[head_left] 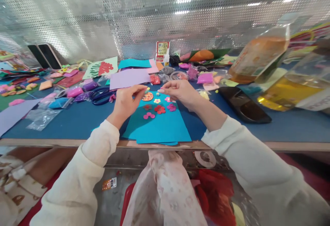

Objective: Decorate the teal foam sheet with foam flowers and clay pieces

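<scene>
**Two hands pinch over a teal sheet**

Purple-handled scissors (101, 95) lie on the table (283, 126) at nine o'clock of the left hand (127, 100), whose grip is pinched shut on a tiny pale bit (146, 89). At its four o'clock, a teal sheet (157, 130) carries an orange disc (147, 97) and foam flowers (160, 109). The right hand (179, 91) hovers at the sheet's twelve o'clock with its grip pinched closed; I cannot tell what it holds. A black tray (243, 106) lies at its three o'clock.

Turquoise paper sheet (160, 128) lies on the blue bench (77, 120), red foam flowers (160, 109) on it; purple-handled scissors (101, 95) left, black plastic tray (244, 107) right, lilac paper sheet (129, 78) behind.
</scene>
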Demonstrator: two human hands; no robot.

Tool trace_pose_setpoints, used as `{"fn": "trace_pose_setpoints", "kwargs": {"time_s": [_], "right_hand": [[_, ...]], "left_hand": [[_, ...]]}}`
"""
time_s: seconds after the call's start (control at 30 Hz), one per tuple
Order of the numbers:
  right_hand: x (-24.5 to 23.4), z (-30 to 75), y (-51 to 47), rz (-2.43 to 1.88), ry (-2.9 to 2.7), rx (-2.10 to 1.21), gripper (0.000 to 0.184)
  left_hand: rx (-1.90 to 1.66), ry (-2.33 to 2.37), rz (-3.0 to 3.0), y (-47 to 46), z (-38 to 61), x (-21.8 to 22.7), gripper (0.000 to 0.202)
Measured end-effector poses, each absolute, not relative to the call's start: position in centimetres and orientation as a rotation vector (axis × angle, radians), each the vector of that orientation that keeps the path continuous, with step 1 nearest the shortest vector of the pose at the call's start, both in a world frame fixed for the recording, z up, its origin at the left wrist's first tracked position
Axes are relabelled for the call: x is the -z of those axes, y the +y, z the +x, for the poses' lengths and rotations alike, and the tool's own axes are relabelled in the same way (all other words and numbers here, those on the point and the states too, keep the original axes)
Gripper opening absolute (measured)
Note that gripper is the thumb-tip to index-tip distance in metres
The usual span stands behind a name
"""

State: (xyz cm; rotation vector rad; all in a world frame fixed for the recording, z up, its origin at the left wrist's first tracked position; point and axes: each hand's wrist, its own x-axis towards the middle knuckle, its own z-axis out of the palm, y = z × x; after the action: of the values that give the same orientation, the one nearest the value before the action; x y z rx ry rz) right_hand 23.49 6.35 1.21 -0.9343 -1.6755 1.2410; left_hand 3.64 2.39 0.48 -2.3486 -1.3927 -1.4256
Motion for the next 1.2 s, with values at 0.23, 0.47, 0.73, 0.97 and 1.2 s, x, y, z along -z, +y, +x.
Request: {"fn": "trace_pose_setpoints", "kwargs": {"time_s": [0.23,0.47,0.73,0.97,1.2], "right_hand": [[-1.7,23.6,6.1,-0.991,-1.723,-1.15,0.047],[-1.1,24.0,6.4,-0.965,-1.773,-1.231,0.037],[-1.1,24.0,6.4,-0.935,-1.87,-1.253,0.041],[-1.1,23.9,6.5,-0.985,-1.822,-1.147,0.039],[-1.1,23.8,6.6,-0.902,-1.729,-1.311,0.042]], "left_hand": [[1.363,-1.394,-2.34,2.4,3.4,-0.5,0.022],[1.172,-1.335,-2.37,3.7,2.8,0.0,0.032],[1.334,-1.485,-2.423,3.2,3.1,-0.3,0.022],[1.233,-1.426,-2.358,3.7,2.5,0.0,0.029],[1.299,-1.366,-2.344,3.9,2.7,-0.2,0.022]]}}
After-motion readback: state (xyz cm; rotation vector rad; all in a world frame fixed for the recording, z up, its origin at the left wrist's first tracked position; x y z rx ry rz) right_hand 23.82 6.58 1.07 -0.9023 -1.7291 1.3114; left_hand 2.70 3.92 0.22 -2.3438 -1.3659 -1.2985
